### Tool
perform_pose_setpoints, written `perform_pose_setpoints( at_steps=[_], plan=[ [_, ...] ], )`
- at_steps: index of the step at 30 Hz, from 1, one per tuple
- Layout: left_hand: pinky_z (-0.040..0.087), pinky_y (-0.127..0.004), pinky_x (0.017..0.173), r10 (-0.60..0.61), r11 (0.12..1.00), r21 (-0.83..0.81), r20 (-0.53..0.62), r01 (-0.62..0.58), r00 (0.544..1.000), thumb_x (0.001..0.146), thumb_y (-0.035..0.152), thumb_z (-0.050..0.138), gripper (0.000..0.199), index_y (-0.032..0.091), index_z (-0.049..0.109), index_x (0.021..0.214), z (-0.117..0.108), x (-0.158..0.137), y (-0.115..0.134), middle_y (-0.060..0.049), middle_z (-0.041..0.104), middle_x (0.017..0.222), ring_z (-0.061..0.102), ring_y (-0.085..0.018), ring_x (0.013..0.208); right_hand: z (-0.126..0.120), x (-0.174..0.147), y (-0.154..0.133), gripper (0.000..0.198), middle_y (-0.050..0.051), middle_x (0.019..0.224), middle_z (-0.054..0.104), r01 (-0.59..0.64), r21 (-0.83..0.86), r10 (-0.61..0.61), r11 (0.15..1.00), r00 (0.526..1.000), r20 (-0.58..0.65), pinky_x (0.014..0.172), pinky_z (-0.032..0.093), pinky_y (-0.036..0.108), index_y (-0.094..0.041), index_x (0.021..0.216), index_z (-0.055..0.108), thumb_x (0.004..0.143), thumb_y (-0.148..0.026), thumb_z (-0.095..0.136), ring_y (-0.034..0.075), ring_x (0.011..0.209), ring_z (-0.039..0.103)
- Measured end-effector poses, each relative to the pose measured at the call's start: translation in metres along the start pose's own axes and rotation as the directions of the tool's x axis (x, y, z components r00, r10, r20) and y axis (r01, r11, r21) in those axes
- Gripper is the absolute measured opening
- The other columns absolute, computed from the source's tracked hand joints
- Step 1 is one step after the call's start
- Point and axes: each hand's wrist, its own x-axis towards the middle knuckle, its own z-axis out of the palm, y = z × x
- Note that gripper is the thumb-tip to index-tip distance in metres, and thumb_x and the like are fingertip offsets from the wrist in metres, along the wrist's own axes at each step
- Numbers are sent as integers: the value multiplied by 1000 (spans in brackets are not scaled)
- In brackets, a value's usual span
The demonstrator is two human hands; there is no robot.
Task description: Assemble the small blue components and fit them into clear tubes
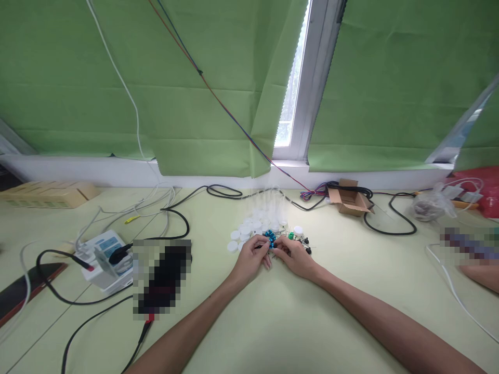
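Near the middle of the table, my left hand (254, 255) and my right hand (295, 255) come close together, fingertips almost meeting. Both have thumb and fingers pinched; whatever is between them is too small to make out. Right at the fingertips lies a cluster of small shiny blue pieces (268, 235). Just beyond my right hand are a small green piece (291, 235), several small black pieces (308, 250) with thin wire-like pins, and a white round cap (298, 230). Many white caps (234, 235) are spread behind my left hand, with clear tubes (268, 202) behind them.
An open cardboard box (353, 203) stands at the back right beside coiled black cable. To the left are a white power strip (105, 259) with cords and a blurred dark device (163, 278). Another person's arm (481, 277) reaches in at right, near a clear bag (431, 203).
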Motion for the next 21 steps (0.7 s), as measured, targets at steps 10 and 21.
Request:
perform_pose_setpoints(
  at_steps=[10, 21],
  plan=[
    [49, -24, 47, -2, 1000, -18, -11, 2, 1000, 83, 45, 61, 28, 18, 56, 89, 1, 0, 1, 4, 57, 57, 60, -13, 46, 0, 0, -1, 20, 0, 70, 59, 3, -5, -3, 1000, 1000, 7, 59, 44, 26, -20, 96, 56, 92, -39, 52, 14, 63, 53],
    [49, -23, 46, 10, 1000, -1, -2, -10, 1000, 84, 44, 60, 26, 18, 56, 89, 0, 0, -1, 3, 59, 59, 59, -12, 46, 0, 0, -1, 19, 0, 68, 59, -2, -8, 2, 1000, 1000, 8, 61, 44, 27, -19, 91, 58, 94, -36, 50, 15, 63, 54]
  ],
)
